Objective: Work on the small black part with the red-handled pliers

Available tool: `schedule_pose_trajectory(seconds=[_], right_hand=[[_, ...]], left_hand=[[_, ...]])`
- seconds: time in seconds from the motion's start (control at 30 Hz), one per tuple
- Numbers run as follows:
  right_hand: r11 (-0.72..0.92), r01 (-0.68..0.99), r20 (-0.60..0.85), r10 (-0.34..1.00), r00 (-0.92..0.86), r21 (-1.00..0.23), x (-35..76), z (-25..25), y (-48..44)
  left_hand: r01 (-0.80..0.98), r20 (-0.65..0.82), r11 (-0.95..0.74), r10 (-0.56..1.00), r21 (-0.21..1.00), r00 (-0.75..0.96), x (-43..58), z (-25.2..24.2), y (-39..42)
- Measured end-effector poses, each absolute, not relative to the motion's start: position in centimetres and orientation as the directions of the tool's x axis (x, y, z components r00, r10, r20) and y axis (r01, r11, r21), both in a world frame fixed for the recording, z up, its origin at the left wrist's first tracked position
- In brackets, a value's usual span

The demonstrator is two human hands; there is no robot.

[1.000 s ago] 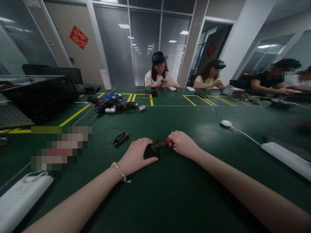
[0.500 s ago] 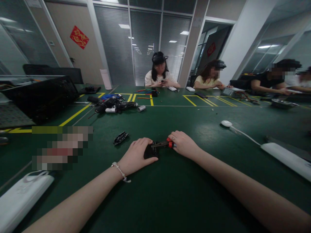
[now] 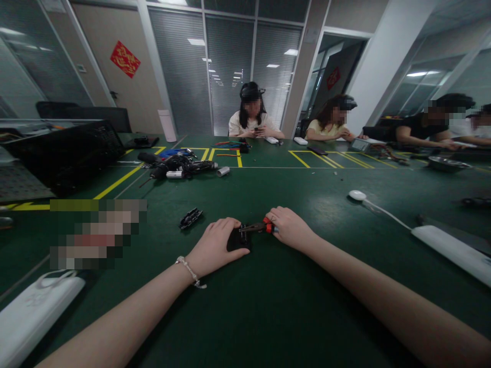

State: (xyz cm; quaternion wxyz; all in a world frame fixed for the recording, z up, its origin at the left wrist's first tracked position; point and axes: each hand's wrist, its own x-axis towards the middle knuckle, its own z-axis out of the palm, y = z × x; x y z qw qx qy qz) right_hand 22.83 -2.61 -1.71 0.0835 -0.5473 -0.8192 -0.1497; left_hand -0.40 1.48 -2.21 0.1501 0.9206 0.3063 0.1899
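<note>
My left hand is closed round a flat black part, thumb at its near edge and fingers along the far one. It rests on the green tabletop. My right hand grips needle-nose pliers by their red handles. The jaws point left and their tips touch the upper right of the black part; I cannot tell what is between them. Just beyond my left hand lies another black piece, apart from both hands.
A black computer case stands at the left. Farther back lie a heap of dark tools and a silver cylinder. A white power strip is at the right, another white device at the left. Several people sit across the table.
My hands, the black part and the pliers hold almost the same position. At the far right edge, a dark object now shows on the table.
</note>
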Motion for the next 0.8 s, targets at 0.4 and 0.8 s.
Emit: schedule_pose_trajectory(seconds=[0.4, 0.8], right_hand=[[0.370, 0.917, 0.309, 0.863, -0.399, 0.150, 22.89, -1.77, -2.63], [0.376, 0.915, 0.309, 0.861, -0.404, 0.148, 22.82, -1.69, -2.69]], left_hand=[[0.509, 0.260, -0.767, 0.622, 0.391, 0.738, -0.37, -2.14, 1.40], [0.510, 0.258, -0.766, 0.623, 0.390, 0.739, -0.40, -2.13, 1.42]])
